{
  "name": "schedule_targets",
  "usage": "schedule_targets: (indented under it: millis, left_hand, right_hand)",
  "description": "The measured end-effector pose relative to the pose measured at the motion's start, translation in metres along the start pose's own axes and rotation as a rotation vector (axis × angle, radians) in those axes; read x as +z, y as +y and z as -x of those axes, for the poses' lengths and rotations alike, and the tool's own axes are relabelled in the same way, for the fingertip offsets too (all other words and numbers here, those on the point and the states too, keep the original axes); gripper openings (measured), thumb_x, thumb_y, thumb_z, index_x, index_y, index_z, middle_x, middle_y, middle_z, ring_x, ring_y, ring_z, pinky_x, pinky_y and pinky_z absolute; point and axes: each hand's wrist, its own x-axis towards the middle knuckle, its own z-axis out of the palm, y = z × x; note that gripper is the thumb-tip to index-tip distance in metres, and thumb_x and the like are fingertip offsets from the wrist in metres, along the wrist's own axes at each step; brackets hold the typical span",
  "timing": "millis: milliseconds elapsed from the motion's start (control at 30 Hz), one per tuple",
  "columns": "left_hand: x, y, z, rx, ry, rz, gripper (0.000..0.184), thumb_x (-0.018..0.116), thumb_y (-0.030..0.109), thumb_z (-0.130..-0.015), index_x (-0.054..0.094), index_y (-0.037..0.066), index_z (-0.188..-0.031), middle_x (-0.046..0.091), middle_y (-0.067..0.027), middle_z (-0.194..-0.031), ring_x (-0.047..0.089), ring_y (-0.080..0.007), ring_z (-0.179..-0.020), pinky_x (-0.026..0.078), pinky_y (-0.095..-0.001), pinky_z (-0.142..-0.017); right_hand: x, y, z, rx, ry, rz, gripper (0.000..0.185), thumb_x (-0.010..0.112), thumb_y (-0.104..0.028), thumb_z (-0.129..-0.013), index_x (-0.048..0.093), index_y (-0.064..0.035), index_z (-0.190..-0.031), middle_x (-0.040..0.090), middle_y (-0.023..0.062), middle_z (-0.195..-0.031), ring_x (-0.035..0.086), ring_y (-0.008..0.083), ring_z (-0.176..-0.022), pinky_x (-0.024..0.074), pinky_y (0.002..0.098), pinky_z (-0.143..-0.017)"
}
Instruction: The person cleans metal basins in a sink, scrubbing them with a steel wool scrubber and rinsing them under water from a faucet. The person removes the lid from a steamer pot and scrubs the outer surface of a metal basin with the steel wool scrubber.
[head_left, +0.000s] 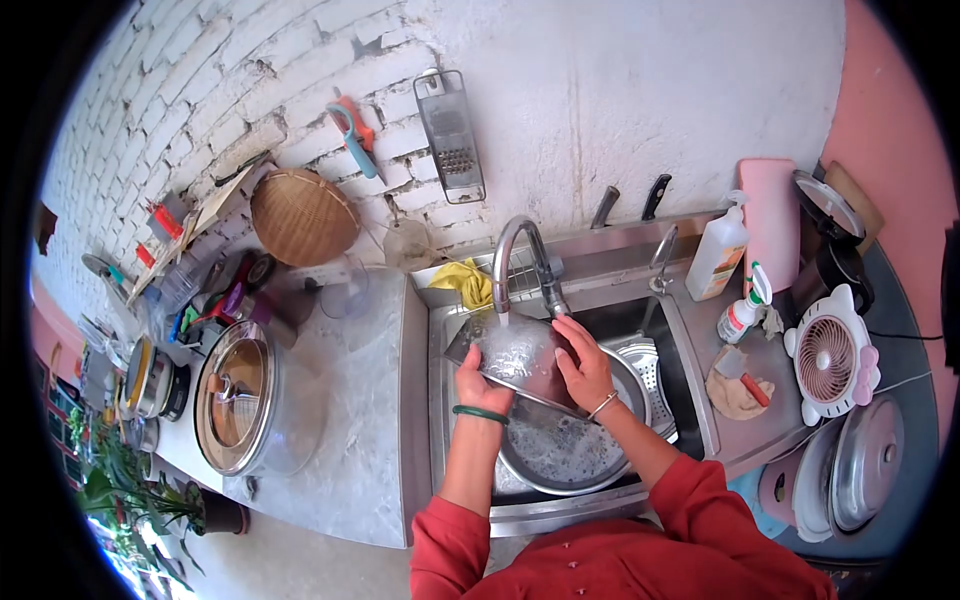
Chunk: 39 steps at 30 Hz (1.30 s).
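Both hands hold a shiny metal bowl (pixel 518 352), tilted with its rounded outside up, over the sink (pixel 690 390). My left hand (pixel 482 378) grips its near-left rim, thumb pointing up. My right hand (pixel 584 362) lies along its right side, fingers pressed on the metal. Water from the curved faucet (pixel 517 232) runs onto the bowl. Beneath it, a larger metal basin (pixel 640 383) holds greyish, foamy water (pixel 570 450). The bowl's inside is hidden from me.
A perforated metal strainer (pixel 655 385) is at the sink's right. A yellow cloth (pixel 462 284) hangs behind the faucet. Right of the sink stand a pump bottle (pixel 718 250), a spray bottle (pixel 738 318) and a pink fan (pixel 830 352). A large glass-lidded container (pixel 240 400) sits on the left counter.
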Motion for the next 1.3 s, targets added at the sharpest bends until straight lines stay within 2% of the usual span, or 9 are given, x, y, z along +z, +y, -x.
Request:
schedule_targets:
  millis: [67,133,267,433,567,1000,1100,1167,1300]
  left_hand:
    - [0.005,-0.002,-0.008,-0.035,0.006,-0.027,0.039,0.037,0.029,-0.093,0.047,0.000,-0.118,0.052,-0.0167,-0.119,0.049,-0.0337,-0.109,0.035,-0.0493,-0.097]
    - [0.008,-0.002,-0.009,-0.034,0.008,-0.047,0.040,0.038,0.030,-0.093,0.046,0.000,-0.118,0.051,-0.0173,-0.119,0.049,-0.0343,-0.110,0.035,-0.0494,-0.098]
    - [0.000,0.010,-0.007,-0.067,0.052,-0.069,0.040,0.037,0.029,-0.094,0.045,0.000,-0.119,0.049,-0.0189,-0.121,0.048,-0.0359,-0.111,0.034,-0.0505,-0.098]
    - [0.001,0.011,0.004,-0.042,0.027,-0.051,0.043,0.032,0.028,-0.095,0.040,-0.003,-0.123,0.045,-0.0216,-0.125,0.043,-0.0368,-0.116,0.030,-0.0514,-0.101]
    - [-0.001,0.015,0.004,-0.057,0.016,-0.063,0.043,0.032,0.028,-0.095,0.040,-0.004,-0.123,0.046,-0.0217,-0.125,0.044,-0.0368,-0.116,0.031,-0.0508,-0.101]
    - [-0.004,0.016,-0.002,-0.028,0.031,-0.064,0.043,0.032,0.028,-0.095,0.041,-0.004,-0.122,0.046,-0.0224,-0.124,0.045,-0.0370,-0.115,0.031,-0.0512,-0.100]
    - [-0.007,0.018,-0.003,-0.036,0.016,-0.034,0.043,0.033,0.028,-0.094,0.042,-0.004,-0.121,0.046,-0.0220,-0.124,0.045,-0.0369,-0.115,0.031,-0.0518,-0.100]
    - [-0.012,0.019,-0.005,-0.069,0.011,-0.023,0.043,0.033,0.028,-0.094,0.042,-0.004,-0.121,0.047,-0.0212,-0.124,0.045,-0.0365,-0.115,0.031,-0.0521,-0.100]
    - [-0.010,0.018,0.000,-0.039,0.020,-0.023,0.042,0.033,0.028,-0.094,0.042,-0.003,-0.122,0.047,-0.0206,-0.124,0.046,-0.0360,-0.115,0.031,-0.0521,-0.100]
  right_hand:
    - [-0.004,-0.002,-0.002,-0.022,-0.027,0.091,0.035,0.051,-0.009,-0.081,0.053,-0.0052,-0.116,0.050,0.0126,-0.123,0.044,0.0281,-0.117,0.0345,0.0391,-0.098]
    - [-0.009,-0.022,-0.002,-0.362,-0.343,0.326,0.033,0.049,-0.014,-0.084,0.053,-0.0066,-0.117,0.050,0.0094,-0.124,0.042,0.0266,-0.119,0.0305,0.0410,-0.100]
    - [-0.028,-0.023,-0.001,-0.451,-0.495,0.175,0.033,0.047,-0.016,-0.086,0.054,-0.0082,-0.118,0.051,0.0076,-0.123,0.043,0.0253,-0.119,0.0287,0.0419,-0.101]
    - [-0.028,-0.026,-0.011,-0.436,-0.236,0.229,0.020,0.055,-0.005,-0.074,0.061,-0.0069,-0.093,0.057,0.0066,-0.097,0.053,0.0253,-0.091,0.0422,0.0357,-0.082]
    - [-0.014,-0.010,-0.022,-0.489,-0.217,0.270,0.023,0.055,-0.003,-0.067,0.061,-0.0090,-0.089,0.053,0.0037,-0.087,0.052,0.0233,-0.082,0.0415,0.0339,-0.072]
    - [-0.012,-0.006,-0.022,-0.364,-0.278,0.129,0.023,0.051,0.002,-0.065,0.062,-0.0123,-0.080,0.054,0.0025,-0.087,0.052,0.0230,-0.084,0.0415,0.0344,-0.075]
    - [-0.007,-0.018,-0.019,-0.355,-0.140,0.201,0.019,0.052,0.001,-0.065,0.059,-0.0116,-0.075,0.055,0.0025,-0.088,0.052,0.0227,-0.085,0.0409,0.0344,-0.076]
    - [-0.016,-0.014,-0.018,-0.468,-0.190,0.139,0.014,0.052,0.002,-0.064,0.056,-0.0105,-0.069,0.055,0.0025,-0.084,0.053,0.0220,-0.080,0.0422,0.0330,-0.070]
    - [-0.031,0.010,0.002,-0.363,-0.144,0.116,0.013,0.051,0.004,-0.060,0.053,-0.0084,-0.061,0.055,0.0029,-0.075,0.053,0.0213,-0.070,0.0433,0.0299,-0.058]
